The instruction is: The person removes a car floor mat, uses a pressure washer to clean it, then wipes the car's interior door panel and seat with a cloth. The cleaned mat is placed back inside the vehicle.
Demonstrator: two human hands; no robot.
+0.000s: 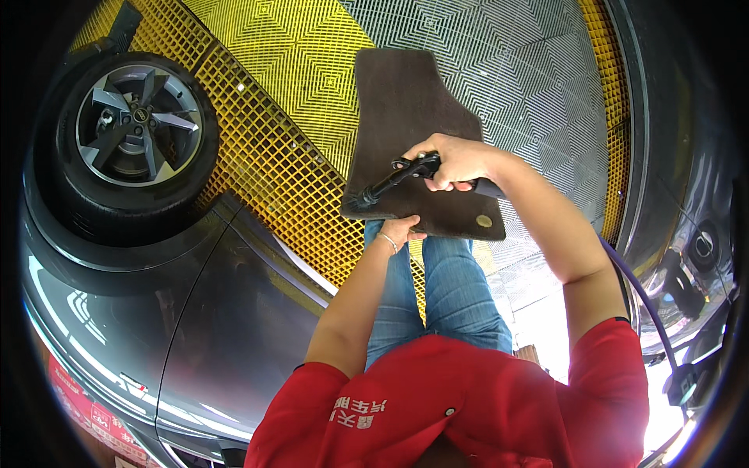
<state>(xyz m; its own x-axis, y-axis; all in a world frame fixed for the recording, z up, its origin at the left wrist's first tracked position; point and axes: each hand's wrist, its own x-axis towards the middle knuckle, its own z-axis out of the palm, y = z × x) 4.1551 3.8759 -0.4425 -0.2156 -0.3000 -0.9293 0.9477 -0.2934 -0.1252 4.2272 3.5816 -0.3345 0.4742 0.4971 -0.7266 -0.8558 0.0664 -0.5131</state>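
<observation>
A dark brown carpet car floor mat (404,117) hangs in front of my legs, its near edge at about knee height in the picture. My left hand (402,230) grips that near edge, thumb on top and fingers beneath. In my right hand (462,164) is a black air blow gun (398,178) with a brush-like tip. The tip points at the mat's near left corner and appears to touch the pile. A round tan spot (484,220) marks the near right corner.
A dark grey car (222,327) with an alloy wheel (140,117) stands close on the left. Another dark car (690,193) is at the right. A purple hose (646,298) runs near my right arm. Yellow grating (275,152) and grey slatted tiles (526,88) form the floor.
</observation>
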